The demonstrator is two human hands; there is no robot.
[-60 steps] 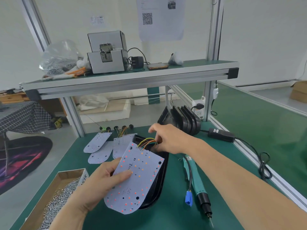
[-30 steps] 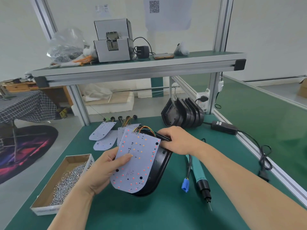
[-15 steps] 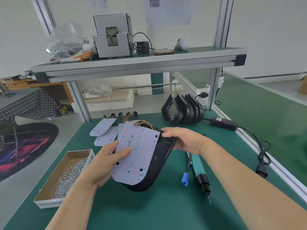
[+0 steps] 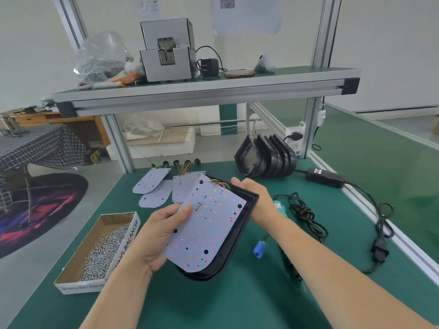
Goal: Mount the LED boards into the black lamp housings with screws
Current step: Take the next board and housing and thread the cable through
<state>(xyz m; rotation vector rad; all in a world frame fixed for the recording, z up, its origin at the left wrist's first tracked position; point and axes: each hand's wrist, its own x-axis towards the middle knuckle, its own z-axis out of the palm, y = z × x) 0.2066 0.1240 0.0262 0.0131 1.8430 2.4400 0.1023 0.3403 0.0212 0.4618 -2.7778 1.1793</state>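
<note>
Left hand [image 4: 159,236]: is gripping the near-left edge of the LED board [image 4: 206,226]. The thumb is lying on the board's face and the other fingers are hiding underneath.
Right hand [image 4: 255,194]: is holding the far-right rim of the black lamp housing [image 4: 248,211]. Its fingertips are showing at the far edge, while the rim is covering part of the palm.
LED board: is lying tilted over the open housing, between the two hands, with red and orange dots across its pale face. Whether it is sitting fully inside the housing cannot be told.
Black lamp housing: is mostly hiding under the board, so only the right rim and the rounded near end are showing. Whether that near end is touching the green table [image 4: 237,305] cannot be told.
Coloured wires [image 4: 219,184]: are running from the board's far edge into the housing, and their ends are out of sight.
Spare boards [image 4: 152,180]: are lying flat and overlapping at the far left. The held board is covering part of one.
Housing stack [image 4: 266,157]: is standing on edge at the far right, nested. The count is hard to make out.
Screw box [image 4: 126,243]: is sitting open at the near left, with loose screws [image 4: 104,248] filling it.
Screwdriver [image 4: 279,206]: is lying right of the housing. The right forearm is hiding its middle.
Blue connector [image 4: 259,249]: is showing just left of that forearm.
</note>
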